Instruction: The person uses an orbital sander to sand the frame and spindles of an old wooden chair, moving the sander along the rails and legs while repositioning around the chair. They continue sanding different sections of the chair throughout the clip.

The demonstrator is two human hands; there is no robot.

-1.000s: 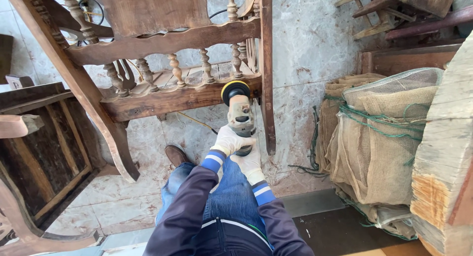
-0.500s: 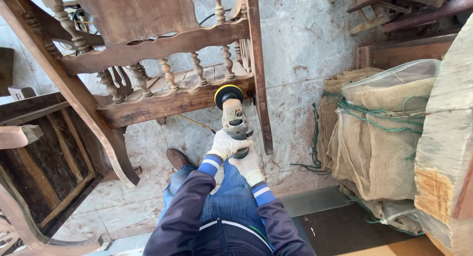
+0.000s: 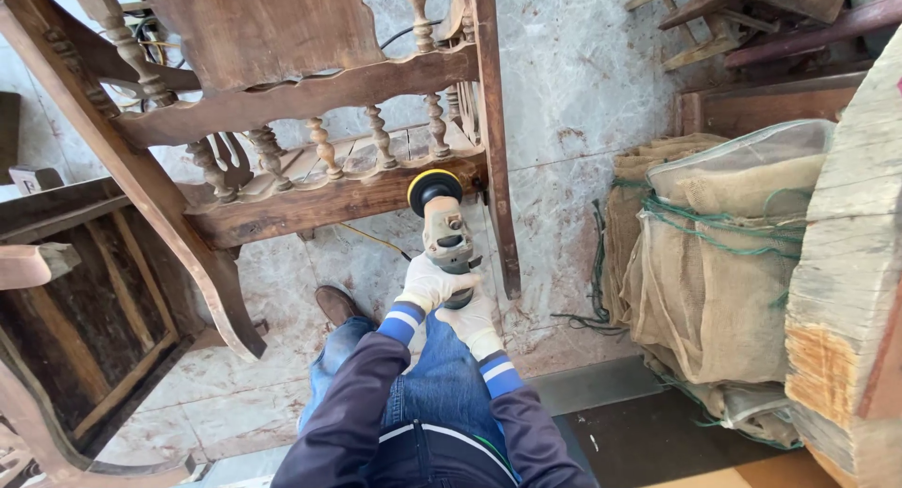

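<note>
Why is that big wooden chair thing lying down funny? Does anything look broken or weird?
Yes. The wooden chair frame lies tipped on the stone floor rather than standing, its wood dark and worn. Both gloved hands, left hand and right hand, hold a sander against its rail. Nothing looks spilled.

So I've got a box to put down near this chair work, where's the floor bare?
Bare marble floor lies between the upright chair leg and the burlap sacks. A smaller patch sits below the curved leg, left of the shoe. Crowded: the left, with the dark wooden frame, and around both gloved hands, left hand and right hand, on the sander.
</note>
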